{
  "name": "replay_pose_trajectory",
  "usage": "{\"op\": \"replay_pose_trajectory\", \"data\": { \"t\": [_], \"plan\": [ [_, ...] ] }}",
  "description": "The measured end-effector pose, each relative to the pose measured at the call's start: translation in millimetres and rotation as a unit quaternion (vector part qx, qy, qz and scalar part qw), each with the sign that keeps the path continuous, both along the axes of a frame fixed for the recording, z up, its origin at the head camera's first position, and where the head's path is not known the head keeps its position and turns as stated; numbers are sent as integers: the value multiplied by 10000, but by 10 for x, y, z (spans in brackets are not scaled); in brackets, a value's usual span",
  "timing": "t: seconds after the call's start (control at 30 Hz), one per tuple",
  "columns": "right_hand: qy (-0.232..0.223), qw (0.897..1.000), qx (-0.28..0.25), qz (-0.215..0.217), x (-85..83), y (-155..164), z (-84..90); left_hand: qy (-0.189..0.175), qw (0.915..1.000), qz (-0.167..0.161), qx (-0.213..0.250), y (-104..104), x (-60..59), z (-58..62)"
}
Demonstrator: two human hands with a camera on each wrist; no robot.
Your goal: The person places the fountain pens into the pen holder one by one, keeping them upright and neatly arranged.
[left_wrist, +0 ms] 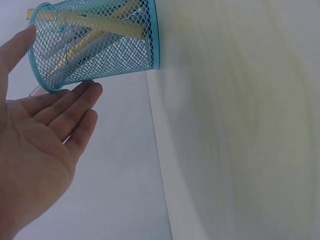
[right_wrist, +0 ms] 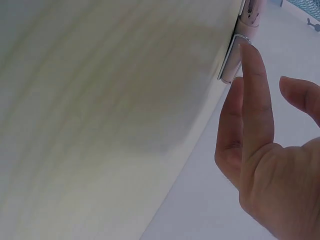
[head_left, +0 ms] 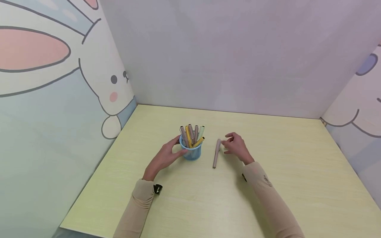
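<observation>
Pale yellow table [head_left: 268, 198] enclosed by cartoon-printed walls. A blue mesh pen cup [head_left: 191, 152] is touched by the straight fingers of the left hand [head_left: 165, 158]; a beige pen [head_left: 216, 153], lying flat beside it, is apparently just touched by the relaxed, empty right hand [head_left: 236, 147]

Table: a pale yellow-green wood-grain table [head_left: 297, 185] is filling the lower view.
Back wall: a plain lilac-grey panel [head_left: 226, 56] is standing behind it.
Left wall: a cartoon rabbit print [head_left: 98, 76] is facing inward.
Right wall: a partly visible cartoon panel [head_left: 360, 109] is closing that side.
</observation>
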State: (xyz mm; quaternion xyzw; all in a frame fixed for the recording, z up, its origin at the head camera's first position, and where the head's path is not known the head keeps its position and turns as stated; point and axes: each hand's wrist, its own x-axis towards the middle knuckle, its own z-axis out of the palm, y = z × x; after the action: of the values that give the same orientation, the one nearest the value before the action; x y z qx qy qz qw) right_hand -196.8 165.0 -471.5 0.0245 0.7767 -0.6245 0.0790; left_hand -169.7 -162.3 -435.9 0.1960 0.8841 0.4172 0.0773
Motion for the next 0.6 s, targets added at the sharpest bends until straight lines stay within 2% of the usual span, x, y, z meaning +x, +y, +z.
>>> {"op": "replay_pose_trajectory", "data": {
  "t": [0.3, 0.6],
  "plan": [
    [-200, 9998, 46, 46, -16, -61, -8, -3, 10000, -11, 16, 0, -20, -12],
    [-456, 9982, 397, 59, -25, -140, 14, 16, 10000, -15, 10, 1, -13, -10]
  ]
}}
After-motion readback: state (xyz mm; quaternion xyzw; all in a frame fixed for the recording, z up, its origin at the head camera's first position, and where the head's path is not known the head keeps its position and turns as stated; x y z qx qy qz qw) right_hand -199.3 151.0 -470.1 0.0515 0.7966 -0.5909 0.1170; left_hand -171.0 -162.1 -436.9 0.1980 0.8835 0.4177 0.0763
